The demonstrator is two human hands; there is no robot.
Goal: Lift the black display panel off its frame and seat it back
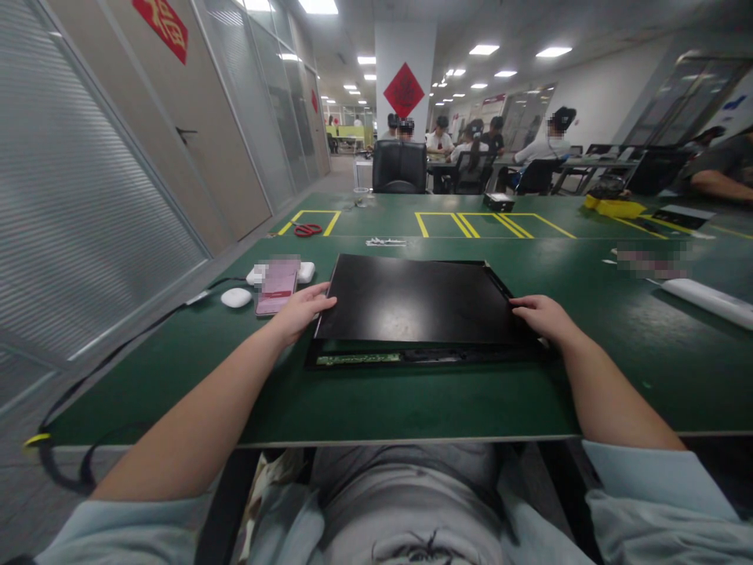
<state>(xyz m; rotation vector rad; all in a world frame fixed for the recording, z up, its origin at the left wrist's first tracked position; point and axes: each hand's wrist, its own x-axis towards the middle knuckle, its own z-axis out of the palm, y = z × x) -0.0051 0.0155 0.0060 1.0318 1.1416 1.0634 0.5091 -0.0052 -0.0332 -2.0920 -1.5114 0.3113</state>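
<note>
A glossy black flat screen panel [412, 302] lies slightly askew on a black frame [471, 361], on the green table. Along the near side of the frame, a narrow green circuit board [358, 359] is exposed. My left hand [301, 314] grips the panel's left edge, its thumb on top and its other fingers partly hidden. At the opposite side, my right hand [544, 318] holds the frame's right edge between thumb and fingers; some of those fingers are out of sight.
Left of the panel are a pink phone [278, 286] and a white rounded object [236, 297], with a black strap [141, 328] beyond. Red-handled scissors [307, 230] and small white pieces [385, 242] lie farther back. A white roll [709, 302] rests at right.
</note>
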